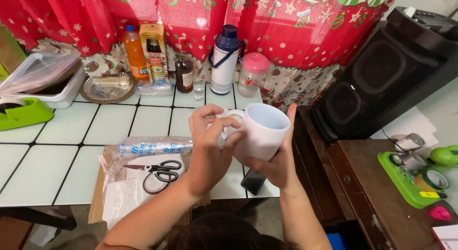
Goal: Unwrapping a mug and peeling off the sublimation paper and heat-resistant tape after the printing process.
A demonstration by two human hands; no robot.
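White mug (pixel 260 133) is sitting tilted in the air above the desk (pixel 71 149) edge, mouth facing up and away. Right hand (pixel 274 164) is cupping it from below, closed on its wall. Left hand (pixel 210 145) is pinching at the handle side, fingers closed there. Scissors (pixel 160 171) are lying left, apart.

Left arm: bare, reaches up from the lower left, bent slightly at the wrist.
Left hand (pixel 210 145): back turned to the camera, fingers (pixel 206 117) curled forward, thumb and forefinger pinched together at the tips.
Right arm: bare, rises from the bottom centre, forearm angled up and left.
Right hand (pixel 276 159): palm cupped upward, fingers closed in a grasp, thumb (pixel 291 117) pointing straight up.
Spacing: hands close together, fingertips nearly meeting.
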